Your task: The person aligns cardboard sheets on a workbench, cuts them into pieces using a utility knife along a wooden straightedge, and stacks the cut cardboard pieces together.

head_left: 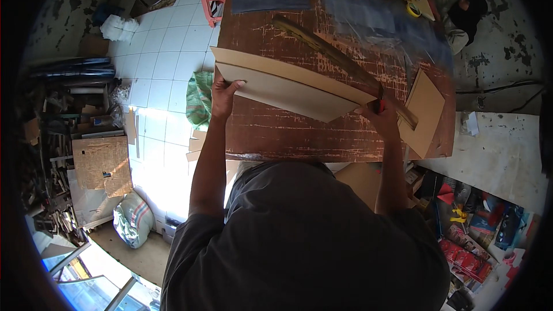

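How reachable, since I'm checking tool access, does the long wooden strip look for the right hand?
Probably yes: the wooden strip runs close by the right hand, though that hand would likely need to release the held cardboard first.

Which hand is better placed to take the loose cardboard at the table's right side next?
Probably the right hand: it's nearer the loose cardboard, while the left hand grips the left end of the held sheets. The right also holds them, so isn't free.
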{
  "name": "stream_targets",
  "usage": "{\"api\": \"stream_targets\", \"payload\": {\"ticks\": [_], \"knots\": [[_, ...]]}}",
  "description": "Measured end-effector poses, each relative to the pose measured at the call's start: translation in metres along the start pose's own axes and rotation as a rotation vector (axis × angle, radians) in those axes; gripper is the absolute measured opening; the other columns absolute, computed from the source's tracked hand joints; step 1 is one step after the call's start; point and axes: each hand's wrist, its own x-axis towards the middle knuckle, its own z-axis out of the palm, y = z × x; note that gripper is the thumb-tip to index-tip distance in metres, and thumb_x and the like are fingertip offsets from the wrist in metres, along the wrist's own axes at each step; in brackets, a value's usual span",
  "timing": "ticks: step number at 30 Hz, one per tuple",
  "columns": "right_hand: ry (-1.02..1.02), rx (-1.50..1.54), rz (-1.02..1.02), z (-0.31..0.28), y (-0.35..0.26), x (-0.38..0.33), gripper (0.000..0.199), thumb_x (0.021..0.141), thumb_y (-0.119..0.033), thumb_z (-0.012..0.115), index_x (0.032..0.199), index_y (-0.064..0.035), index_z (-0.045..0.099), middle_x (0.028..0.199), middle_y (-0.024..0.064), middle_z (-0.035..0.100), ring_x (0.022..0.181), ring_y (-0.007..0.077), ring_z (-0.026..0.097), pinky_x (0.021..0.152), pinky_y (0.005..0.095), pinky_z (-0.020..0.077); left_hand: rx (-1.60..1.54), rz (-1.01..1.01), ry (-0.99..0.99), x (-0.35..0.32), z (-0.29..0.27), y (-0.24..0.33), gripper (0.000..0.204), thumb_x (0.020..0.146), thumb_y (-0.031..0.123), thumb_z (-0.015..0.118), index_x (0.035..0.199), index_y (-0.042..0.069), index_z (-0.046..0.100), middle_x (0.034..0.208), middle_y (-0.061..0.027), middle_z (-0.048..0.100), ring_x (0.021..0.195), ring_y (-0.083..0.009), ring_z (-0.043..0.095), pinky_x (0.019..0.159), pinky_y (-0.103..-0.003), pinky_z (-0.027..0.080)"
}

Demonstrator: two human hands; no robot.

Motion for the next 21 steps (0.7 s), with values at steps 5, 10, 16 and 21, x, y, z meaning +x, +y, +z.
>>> {"api": "stream_targets", "payload": {"ticks": [5,10,16,21], "knots": [[0.344,0.17,-0.05,0.054,0.066,-0.007,0.028,0.087,-0.006,0.077,0.112,-0.0014,0.064,0.094,0.001,0.067,0.079,0.0059,0.059,0.069,0.0253,0.0493,-0.045,0.017,0.049,-0.015,-0.004,-0.006,0.032,0.081,-0.001,0.075,0.111,0.007,0.068,0.106,-0.0004,0.07,0.099,-0.0124,0.064,0.095,-0.032,0.05],[0.391,0.229,-0.112,0.051,0.065,-0.001,0.027,0.087,-0.008,0.077,0.109,-0.0043,0.06,0.083,-0.0014,0.064,0.066,0.0039,0.055,0.057,0.0238,0.0437,-0.078,-0.033,0.089,-0.039,-0.003,0.006,0.025,0.082,-0.003,0.076,0.104,0.006,0.069,0.098,-0.0002,0.07,0.092,-0.0115,0.064,0.09,-0.031,0.051],[0.335,0.286,-0.057,0.05,0.068,-0.006,0.022,0.09,-0.007,0.075,0.11,-0.0011,0.066,0.107,0.006,0.071,0.08,0.0085,0.06,0.073,0.0254,0.049,0.104,-0.02,-0.052,-0.048,-0.012,0.029,0.029,0.083,-0.003,0.073,0.109,0.004,0.066,0.106,-0.0042,0.068,0.101,-0.0158,0.062,0.095,-0.032,0.047],[0.496,0.447,-0.033,0.073,0.089,-0.015,0.019,0.095,-0.012,0.071,0.109,-0.0001,0.067,0.107,0.0079,0.07,0.094,0.0117,0.061,0.089,0.0292,0.0486,0.128,-0.012,-0.017,-0.049,-0.005,0.04,0.024,0.085,-0.003,0.074,0.107,0.004,0.067,0.101,-0.0024,0.069,0.097,-0.0131,0.062,0.09,-0.03,0.049]]}}
